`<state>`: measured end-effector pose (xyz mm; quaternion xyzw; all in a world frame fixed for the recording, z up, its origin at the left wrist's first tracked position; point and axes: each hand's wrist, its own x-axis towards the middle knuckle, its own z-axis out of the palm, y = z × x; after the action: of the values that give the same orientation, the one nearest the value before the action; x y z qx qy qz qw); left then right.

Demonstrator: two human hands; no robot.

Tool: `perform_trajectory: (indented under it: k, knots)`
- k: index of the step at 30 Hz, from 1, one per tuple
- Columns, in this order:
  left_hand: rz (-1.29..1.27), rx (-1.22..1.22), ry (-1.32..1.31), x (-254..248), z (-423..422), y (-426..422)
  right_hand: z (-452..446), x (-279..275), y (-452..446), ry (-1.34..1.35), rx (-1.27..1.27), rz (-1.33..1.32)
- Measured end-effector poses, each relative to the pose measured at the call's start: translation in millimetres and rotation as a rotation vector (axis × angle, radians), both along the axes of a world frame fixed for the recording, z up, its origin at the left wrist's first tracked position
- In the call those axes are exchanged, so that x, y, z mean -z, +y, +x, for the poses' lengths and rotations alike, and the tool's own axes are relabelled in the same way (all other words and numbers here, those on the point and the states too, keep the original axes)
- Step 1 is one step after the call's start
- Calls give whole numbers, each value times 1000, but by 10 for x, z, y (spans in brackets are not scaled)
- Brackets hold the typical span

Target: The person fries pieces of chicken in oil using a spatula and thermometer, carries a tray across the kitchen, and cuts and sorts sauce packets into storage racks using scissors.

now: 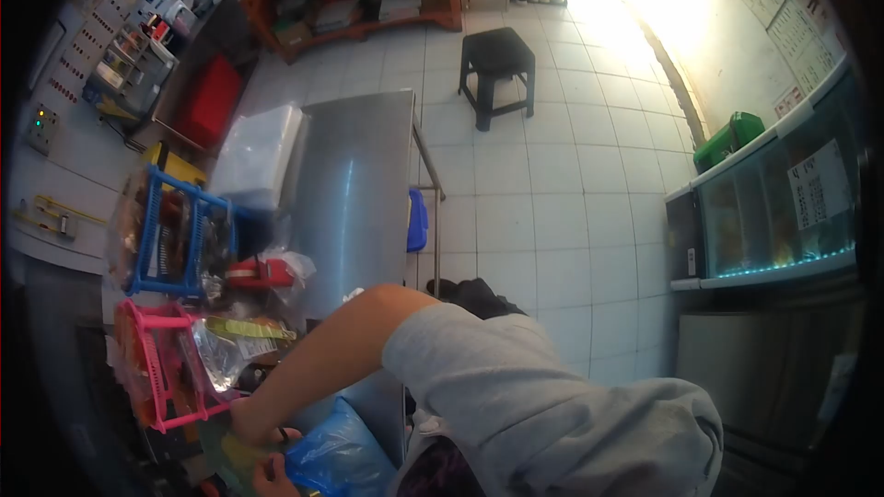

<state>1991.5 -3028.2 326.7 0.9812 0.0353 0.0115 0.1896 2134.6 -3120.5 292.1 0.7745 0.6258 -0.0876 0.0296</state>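
Observation:
A shiny blue plastic bag [336,453] lies at the bottom of the view, beside the metal table. My right arm, in a grey sleeve, reaches across to the left, and my right hand [261,425] has its fingers closed at the bag's left edge. Just below, at the bottom edge, my left hand [273,477] pinches the same edge with curled fingers. The forearm and the frame's border hide parts of both hands. A pink basket [166,368] with packets stands next to my right hand.
The metal table [354,147] holds a stack of clear plastic bags [256,152], a blue basket [198,235] and a red tape dispenser [262,272]. A black stool [498,60] stands on the tiled floor. At the right is a glass-fronted cabinet [764,221] with a green case [729,140] on top.

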Motion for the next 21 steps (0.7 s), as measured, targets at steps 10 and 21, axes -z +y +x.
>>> perform_trajectory:
  k: [10,21]
  knots:
    - [103,-68,-51,-95,-83,-263,47,-97,32,-44,-31,-21]
    - [-372,-321,-91,291,-84,14,72,-5,-425,290,-71,199]
